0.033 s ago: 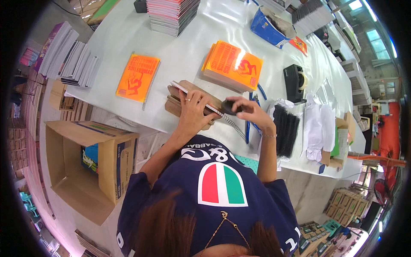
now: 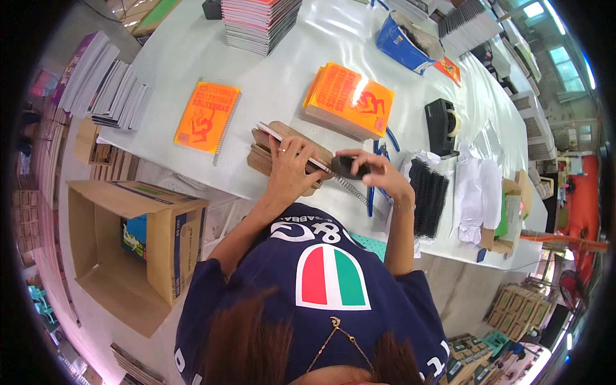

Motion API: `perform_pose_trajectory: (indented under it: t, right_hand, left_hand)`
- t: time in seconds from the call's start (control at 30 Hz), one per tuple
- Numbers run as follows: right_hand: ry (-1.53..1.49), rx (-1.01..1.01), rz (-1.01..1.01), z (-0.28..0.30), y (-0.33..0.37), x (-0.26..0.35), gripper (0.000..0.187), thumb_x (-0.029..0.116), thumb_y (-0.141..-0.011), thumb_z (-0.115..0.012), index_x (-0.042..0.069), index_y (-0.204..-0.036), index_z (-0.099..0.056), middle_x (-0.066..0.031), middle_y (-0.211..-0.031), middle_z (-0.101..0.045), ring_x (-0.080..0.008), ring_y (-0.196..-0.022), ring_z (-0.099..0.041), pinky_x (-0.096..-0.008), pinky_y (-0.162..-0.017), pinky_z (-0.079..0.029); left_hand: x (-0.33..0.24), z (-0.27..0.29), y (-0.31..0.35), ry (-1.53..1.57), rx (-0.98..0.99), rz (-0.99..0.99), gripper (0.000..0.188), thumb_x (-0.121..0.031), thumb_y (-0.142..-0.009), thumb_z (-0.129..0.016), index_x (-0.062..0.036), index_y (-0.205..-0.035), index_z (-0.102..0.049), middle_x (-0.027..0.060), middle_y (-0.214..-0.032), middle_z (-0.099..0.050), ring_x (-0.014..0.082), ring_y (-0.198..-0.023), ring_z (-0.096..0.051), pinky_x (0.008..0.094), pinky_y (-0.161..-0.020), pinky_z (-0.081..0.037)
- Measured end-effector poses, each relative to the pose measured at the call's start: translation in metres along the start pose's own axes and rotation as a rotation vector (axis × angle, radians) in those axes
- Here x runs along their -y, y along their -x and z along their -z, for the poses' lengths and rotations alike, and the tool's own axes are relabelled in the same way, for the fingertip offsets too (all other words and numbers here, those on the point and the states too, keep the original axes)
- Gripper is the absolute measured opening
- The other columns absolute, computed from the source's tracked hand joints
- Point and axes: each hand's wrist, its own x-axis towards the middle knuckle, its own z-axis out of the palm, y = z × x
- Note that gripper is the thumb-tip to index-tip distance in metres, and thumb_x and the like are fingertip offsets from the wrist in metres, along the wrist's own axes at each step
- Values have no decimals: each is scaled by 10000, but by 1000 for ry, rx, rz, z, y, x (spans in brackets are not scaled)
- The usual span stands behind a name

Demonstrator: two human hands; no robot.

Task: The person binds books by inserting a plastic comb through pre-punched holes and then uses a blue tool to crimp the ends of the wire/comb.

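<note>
My left hand (image 2: 294, 165) presses a thin white-edged book (image 2: 268, 131) on its edge against a brown wooden block (image 2: 256, 157). From the book's right end a thin metal wire coil (image 2: 350, 187) trails toward me, partly blurred. Curled fingers of my right hand (image 2: 378, 172) are around a dark rounded object (image 2: 348, 167) beside the coil's start; its exact kind is unclear. An orange spiral-bound book (image 2: 204, 119) lies to the left. Beyond my hands sits a stack of orange-covered books (image 2: 350, 99).
Blue-handled pliers (image 2: 384, 151), a black tape dispenser (image 2: 441, 125) and a bundle of black coils (image 2: 430, 196) lie to the right. Farther back are a blue box (image 2: 401, 45) and a tall book stack (image 2: 260, 25). An open cardboard box (image 2: 173, 256) stands left of me.
My right hand and the dark object have shifted slightly toward me and right. The wire coil now looks blurred and reaches farther out. The left hand stays on the book.
</note>
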Motion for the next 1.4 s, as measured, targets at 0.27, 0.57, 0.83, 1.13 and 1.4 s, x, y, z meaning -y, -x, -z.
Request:
perform_pose_trajectory:
  t: [0.27, 0.57, 0.83, 1.13, 1.4]
  right_hand:
    - [241, 128, -5, -23, -8, 37, 326, 212, -676, -830, 54, -925, -692, -162, -1399, -480, -254, -1248, -475, -344, -1066, -355]
    - [-49, 94, -25, -16, -12, 12, 276, 164, -695, -818, 55, -923, -708, -146, -1426, -459, -227, -1242, -489, -352, -1088, -336]
    - [284, 51, -115, -20, -22, 24, 292, 170, -679, -846, 71, -923, -719, -157, -1401, -478, -242, -1268, -466, -374, -1078, -335]
    - [-47, 51, -12, -25, -20, 17, 329, 180, -632, -891, 55, -890, -730, -175, -1426, -456, -235, -1264, -457, -360, -1075, -318]
    - [-107, -1, -33, -10, -26, -3, 256, 203, -711, -836, 42, -875, -722, -161, -1420, -467, -203, -1190, -516, -335, -1029, -381]
  left_hand:
    - [10, 0, 4, 42, -21, -39, 344, -155, -604, -799, -96, -882, -606, 74, -1004, -516, 301, -1085, -468, 554, -1056, -256]
    - [9, 3, 5, 105, -46, -63, 359, -124, -580, -795, -88, -885, -608, 76, -995, -514, 304, -1068, -473, 502, -1014, -295]
    - [14, -4, 12, 119, -29, -51, 418, -113, -588, -798, -83, -954, -597, 95, -1018, -523, 326, -1079, -467, 479, -990, -317]
    - [14, -2, 9, 124, -52, -36, 542, -122, -611, -816, -86, -1090, -566, 103, -1014, -528, 324, -1074, -464, 459, -982, -340]
    - [17, -6, 15, 151, -8, 22, 770, -323, -672, -832, -129, -1331, -484, 77, -1139, -540, 292, -1158, -471, 584, -1116, -164]
